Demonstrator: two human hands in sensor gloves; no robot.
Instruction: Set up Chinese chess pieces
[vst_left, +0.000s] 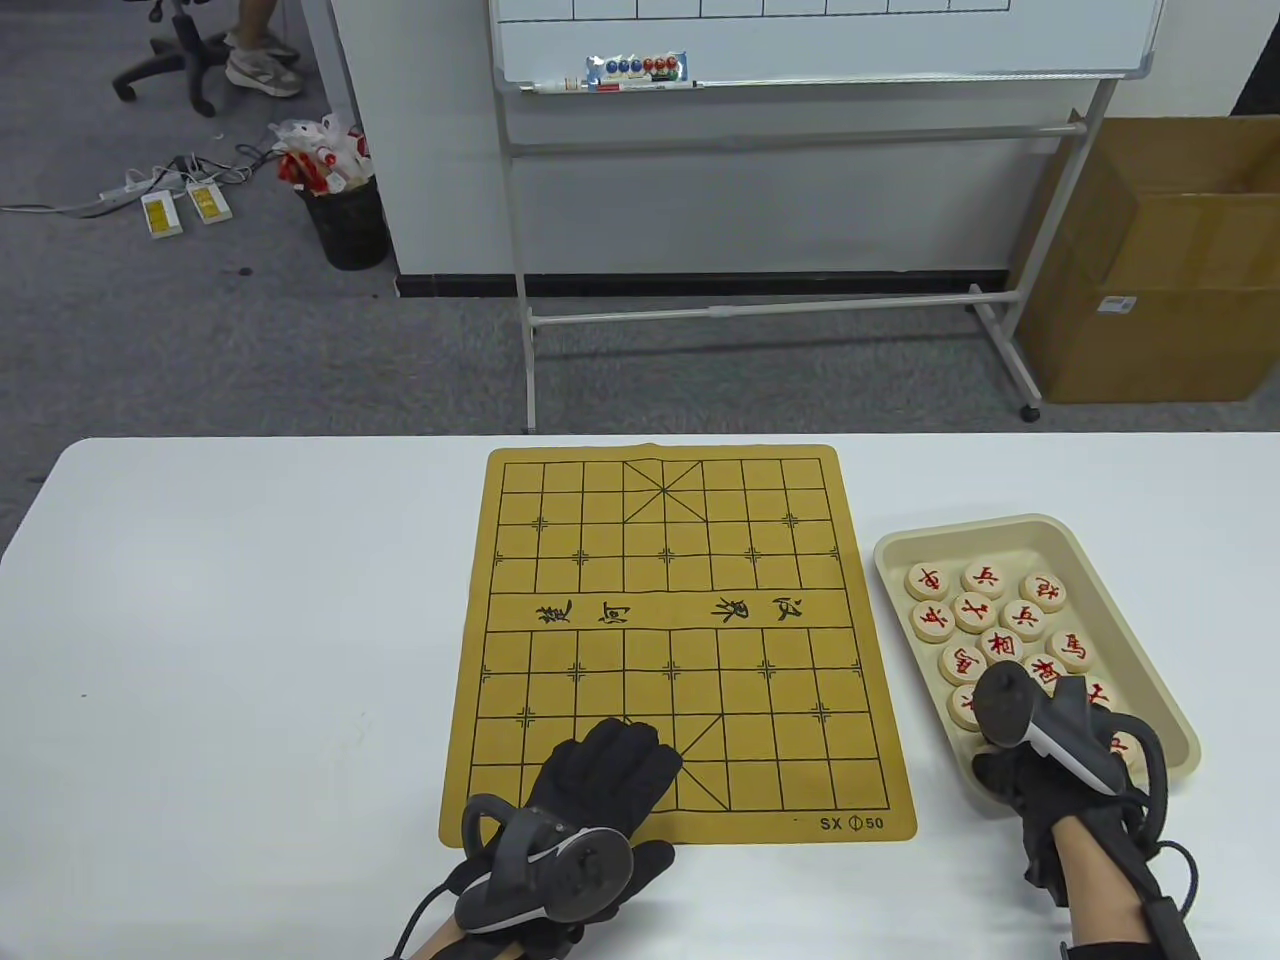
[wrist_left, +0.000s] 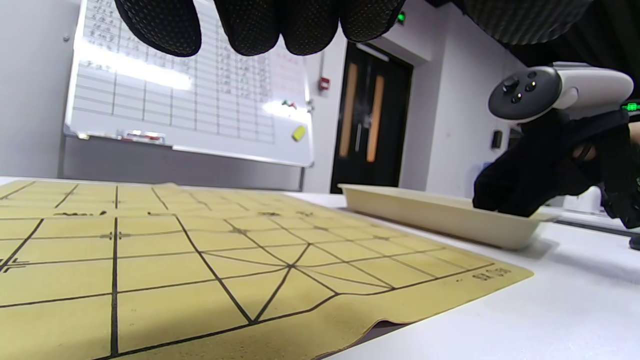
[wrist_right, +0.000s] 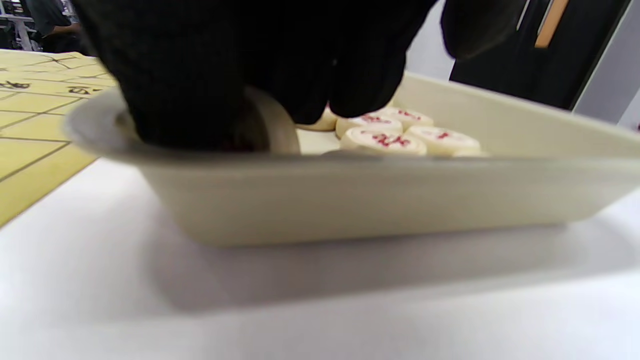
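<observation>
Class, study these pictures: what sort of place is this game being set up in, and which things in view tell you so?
Most likely an office or meeting room, not a home. A rolling whiteboard with a ruled grid stands behind the white table, the floor is grey carpet, and an office chair base and a cardboard box sit by the walls.

One yellow-brown rectangular chess board mat (vst_left: 678, 640), centre of table view, no pieces on it. One beige shallow rectangular tray (vst_left: 1140, 610), right of mat. Round cream wooden chess pieces with red characters (vst_left: 985, 612) in tray: about thirteen visible, some partly hidden under hand; exact total cannot tell. Two black-gloved hands: left hand (vst_left: 590, 790) at lower centre, right hand (vst_left: 1040, 770) at lower right over tray. One white rectangular surface (vst_left: 250, 650). One whiteboard on wheeled stand (vst_left: 820, 40), top of frame. One brown cardboard box (vst_left: 1170, 260), upper right. One black waste bin (vst_left: 345, 215), upper left.
</observation>
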